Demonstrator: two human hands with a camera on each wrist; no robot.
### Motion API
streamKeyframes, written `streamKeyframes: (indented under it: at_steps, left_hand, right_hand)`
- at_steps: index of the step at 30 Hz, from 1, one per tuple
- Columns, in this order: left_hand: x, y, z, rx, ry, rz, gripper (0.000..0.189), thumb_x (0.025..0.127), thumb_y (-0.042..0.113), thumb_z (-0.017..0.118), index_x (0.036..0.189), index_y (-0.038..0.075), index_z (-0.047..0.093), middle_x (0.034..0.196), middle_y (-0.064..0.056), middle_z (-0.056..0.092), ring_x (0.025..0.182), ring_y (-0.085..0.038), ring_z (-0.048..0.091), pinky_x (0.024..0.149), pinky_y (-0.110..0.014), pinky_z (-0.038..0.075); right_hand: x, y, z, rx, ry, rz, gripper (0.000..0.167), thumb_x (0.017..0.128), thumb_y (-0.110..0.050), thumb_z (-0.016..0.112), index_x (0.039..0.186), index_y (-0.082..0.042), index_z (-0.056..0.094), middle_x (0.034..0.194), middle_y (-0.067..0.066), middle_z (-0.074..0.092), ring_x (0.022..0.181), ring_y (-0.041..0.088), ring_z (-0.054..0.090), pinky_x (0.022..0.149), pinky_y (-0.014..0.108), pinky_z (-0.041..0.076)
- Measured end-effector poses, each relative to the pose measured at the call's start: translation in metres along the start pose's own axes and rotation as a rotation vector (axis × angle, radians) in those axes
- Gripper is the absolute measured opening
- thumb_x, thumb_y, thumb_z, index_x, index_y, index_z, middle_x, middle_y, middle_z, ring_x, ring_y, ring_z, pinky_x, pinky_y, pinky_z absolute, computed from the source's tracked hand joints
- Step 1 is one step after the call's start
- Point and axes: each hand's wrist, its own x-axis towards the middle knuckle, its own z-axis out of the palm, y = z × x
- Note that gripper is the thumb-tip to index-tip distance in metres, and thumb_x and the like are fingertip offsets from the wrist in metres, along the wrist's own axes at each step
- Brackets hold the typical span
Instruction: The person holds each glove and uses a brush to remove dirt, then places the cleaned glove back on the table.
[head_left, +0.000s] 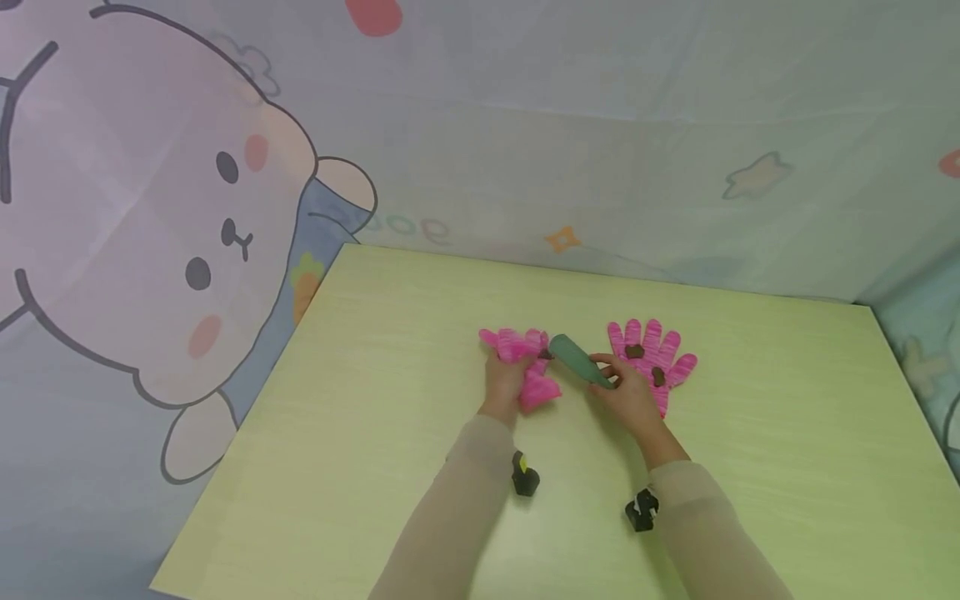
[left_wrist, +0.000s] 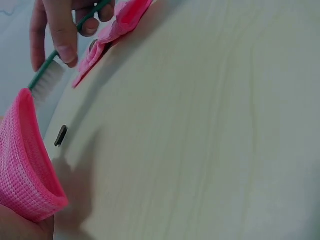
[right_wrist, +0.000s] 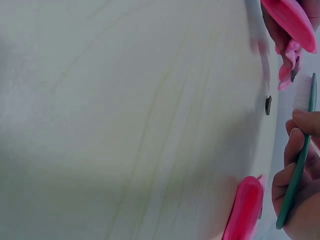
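My left hand [head_left: 504,385] grips a pink knitted glove [head_left: 538,390] above the table; the glove hangs folded, and its cuff gapes in the left wrist view. A dark patch [head_left: 546,354] shows on it near the brush. Between finger and thumb, my right hand [head_left: 628,398] holds a green brush [head_left: 576,360]. Its white bristles [left_wrist: 49,80] face down beside the held glove; whether they touch it I cannot tell. A second pink glove [head_left: 651,340] lies fingers spread at the right, with brown patches [head_left: 634,352], partly hidden behind my right hand.
A pale yellow table [head_left: 360,400] carries everything, its back edge against a printed cloth [head_left: 525,150]. A small dark piece [right_wrist: 268,105] lies on the tabletop between the hands. Black devices [head_left: 525,477] sit at both wrists.
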Motion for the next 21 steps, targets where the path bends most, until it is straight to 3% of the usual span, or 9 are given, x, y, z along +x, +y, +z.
streamKeyframes:
  at_steps: [7, 15, 21]
  left_hand:
    - [0.001, 0.006, 0.003, -0.022, -0.029, 0.000, 0.081, 0.082, 0.014, 0.069, 0.146, 0.006, 0.020, 0.142, -0.016, 0.036, 0.124, -0.030, 0.041, 0.104, -0.038, 0.033]
    - [0.004, 0.016, 0.005, -0.044, -0.022, -0.002, 0.077, 0.082, 0.013, 0.068, 0.145, 0.006, 0.024, 0.139, -0.014, 0.040, 0.123, -0.027, 0.043, 0.104, -0.036, 0.034]
    - [0.002, 0.017, 0.006, -0.058, -0.035, 0.009, 0.073, 0.082, 0.014, 0.068, 0.143, 0.005, 0.028, 0.135, -0.014, 0.044, 0.121, -0.027, 0.045, 0.103, -0.036, 0.034]
  right_hand:
    - [0.004, -0.010, -0.001, -0.050, 0.002, -0.032, 0.046, 0.084, -0.012, 0.066, 0.128, -0.014, 0.052, 0.105, 0.013, 0.059, 0.082, 0.024, 0.052, 0.061, 0.028, 0.043]
    - [0.006, -0.017, -0.004, -0.012, 0.066, -0.049, 0.045, 0.083, -0.006, 0.066, 0.127, -0.010, 0.054, 0.102, 0.016, 0.058, 0.076, 0.023, 0.051, 0.058, 0.028, 0.043]
    - [0.004, -0.021, -0.003, -0.045, 0.033, -0.057, 0.045, 0.084, -0.010, 0.066, 0.127, -0.012, 0.054, 0.105, 0.016, 0.059, 0.078, 0.024, 0.054, 0.058, 0.028, 0.043]
